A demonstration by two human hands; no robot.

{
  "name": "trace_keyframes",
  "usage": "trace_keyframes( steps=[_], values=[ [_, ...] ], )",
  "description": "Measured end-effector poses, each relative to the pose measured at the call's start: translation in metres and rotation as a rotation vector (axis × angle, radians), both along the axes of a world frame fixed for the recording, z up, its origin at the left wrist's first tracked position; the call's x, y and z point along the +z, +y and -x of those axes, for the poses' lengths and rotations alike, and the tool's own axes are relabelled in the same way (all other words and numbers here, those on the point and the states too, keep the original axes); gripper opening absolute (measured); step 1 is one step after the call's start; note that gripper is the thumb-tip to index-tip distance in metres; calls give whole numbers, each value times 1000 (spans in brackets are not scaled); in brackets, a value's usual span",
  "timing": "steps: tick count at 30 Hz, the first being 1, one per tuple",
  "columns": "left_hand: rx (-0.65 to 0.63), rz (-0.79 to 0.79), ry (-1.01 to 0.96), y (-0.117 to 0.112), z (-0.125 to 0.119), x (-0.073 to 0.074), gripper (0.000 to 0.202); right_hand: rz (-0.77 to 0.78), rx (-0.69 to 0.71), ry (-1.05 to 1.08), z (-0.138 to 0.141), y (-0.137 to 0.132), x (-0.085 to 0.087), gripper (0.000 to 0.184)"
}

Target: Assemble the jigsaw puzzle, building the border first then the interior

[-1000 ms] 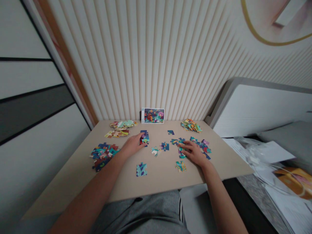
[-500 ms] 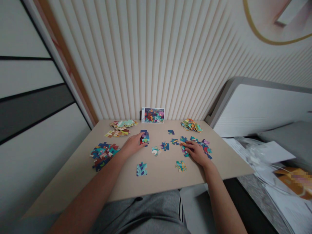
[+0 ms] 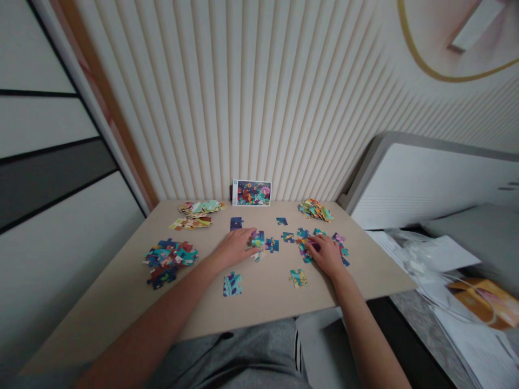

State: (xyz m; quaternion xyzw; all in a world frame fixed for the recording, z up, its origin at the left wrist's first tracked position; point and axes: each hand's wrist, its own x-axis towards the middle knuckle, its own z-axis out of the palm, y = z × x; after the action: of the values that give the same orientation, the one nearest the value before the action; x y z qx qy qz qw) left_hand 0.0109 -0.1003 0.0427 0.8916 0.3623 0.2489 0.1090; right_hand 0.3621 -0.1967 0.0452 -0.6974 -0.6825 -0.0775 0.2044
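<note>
My left hand (image 3: 240,244) pinches a purple and green puzzle piece (image 3: 258,239) just left of a dark blue piece (image 3: 272,245). A pale piece (image 3: 257,256) lies partly covered under the left fingertips. Over on the right, my right hand (image 3: 325,254) is curled at a cluster of pieces (image 3: 303,251), with a dark purple puzzle piece (image 3: 314,246) between its thumb and fingers. Behind the left hand lies a dark blue edge piece (image 3: 235,223). Closer to me are a teal leafy piece (image 3: 232,284) and a yellow-teal piece (image 3: 299,278).
The picture card (image 3: 252,193) stands upright against the ribbed wall. Puzzle heaps lie at the back left (image 3: 198,208), back right (image 3: 315,210) and left (image 3: 168,259) of the table (image 3: 267,294). Two small blue pieces (image 3: 281,221) (image 3: 288,237) lie near the middle.
My left hand has moved right from the dark blue edge piece, carrying the purple and green piece toward the middle. My right fingers have curled in over the right cluster. The view has shifted slightly.
</note>
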Motion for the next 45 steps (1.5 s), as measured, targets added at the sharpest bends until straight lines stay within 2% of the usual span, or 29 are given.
trace_keyframes(
  steps=[3,8,15,20,23,25,27,29,33,35,37,41,45],
  values=[
    [-3,-28,16,-7,-10,2,60,22,18,-10,5,-2,3,35],
    [0,-46,83,-10,-13,3,54,48,-8,-45,16,-2,6,47],
    [-3,-30,173,3,-30,4,54,67,-1,-33,21,-1,4,40],
    [66,31,239,12,-46,-2,63,55,4,-5,23,-3,3,42],
    [79,42,252,11,-49,-5,70,25,16,33,17,-4,6,39],
    [71,13,244,7,-46,-5,68,-17,-46,67,3,-2,10,37],
    [40,-41,236,-1,-41,-1,60,-40,-150,83,-21,4,14,37],
    [-12,-112,228,-11,-35,6,51,9,-209,63,-47,14,17,36],
    [-173,-200,243,-44,-24,23,35,225,-159,118,-87,41,17,48],
    [-238,-203,253,-65,-21,31,31,333,-152,119,-95,54,16,51],
    [-289,-184,245,-87,-21,37,29,377,-149,113,-97,65,14,49],
    [-394,-138,215,-122,-29,41,36,308,-124,249,-97,77,11,39],
    [-480,-141,195,-132,-48,36,45,271,-99,334,-101,82,14,42]
  ],
)
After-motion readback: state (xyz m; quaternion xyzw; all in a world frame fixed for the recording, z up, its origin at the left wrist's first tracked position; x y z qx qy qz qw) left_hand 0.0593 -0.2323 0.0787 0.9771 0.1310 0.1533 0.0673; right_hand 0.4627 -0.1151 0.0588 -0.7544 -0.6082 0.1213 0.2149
